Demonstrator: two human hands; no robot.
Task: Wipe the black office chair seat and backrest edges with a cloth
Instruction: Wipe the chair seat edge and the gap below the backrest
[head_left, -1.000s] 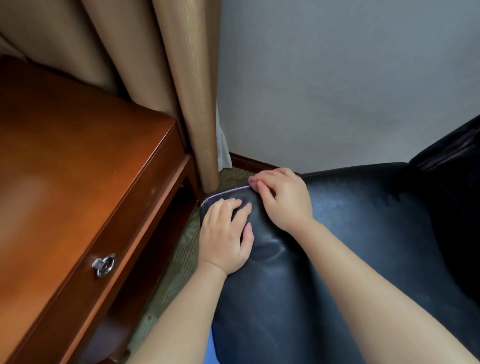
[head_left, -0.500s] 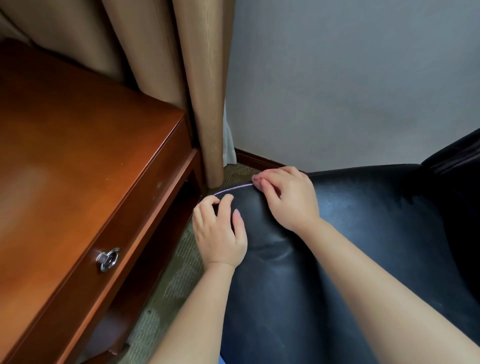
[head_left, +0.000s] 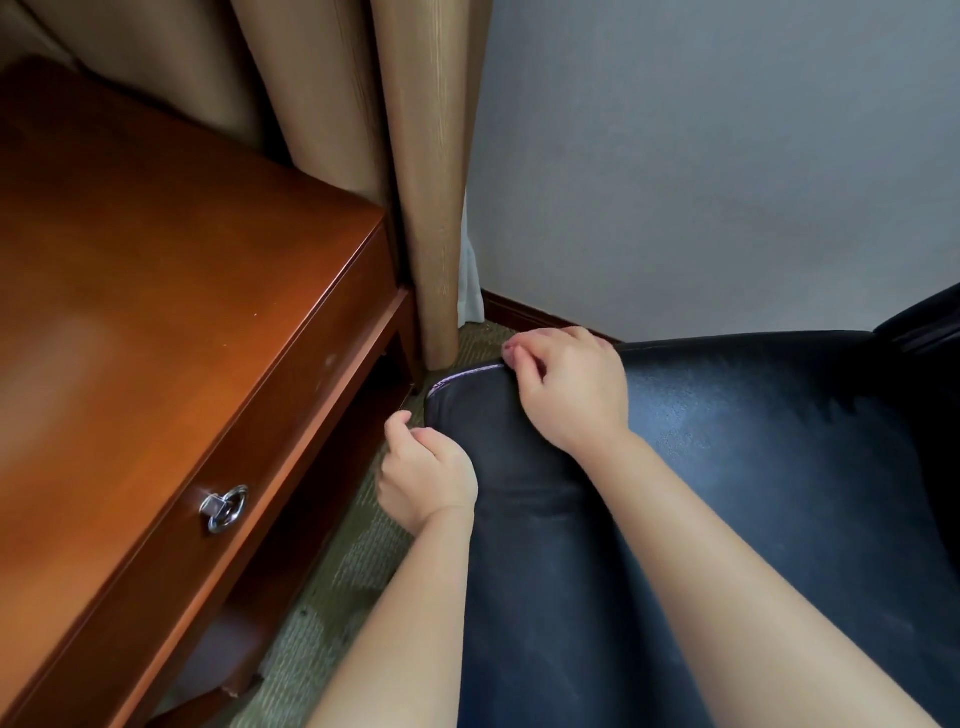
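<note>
The black office chair seat (head_left: 727, 493) looks like leather or leatherette: smooth, softly glossy, creased near its front corner, with a faint dusty speckle on top. A thin pale purple piping (head_left: 467, 372) edges that corner. The reddish-brown wooden desk (head_left: 156, 312) is varnished and reflective, and its round silver drawer pull (head_left: 224, 508) is shiny metal. The beige curtain (head_left: 415, 182) is matt woven cloth, the grey wall (head_left: 727, 156) is flat and matt, and the olive carpet (head_left: 332, 587) looks coarse and looped.
</note>
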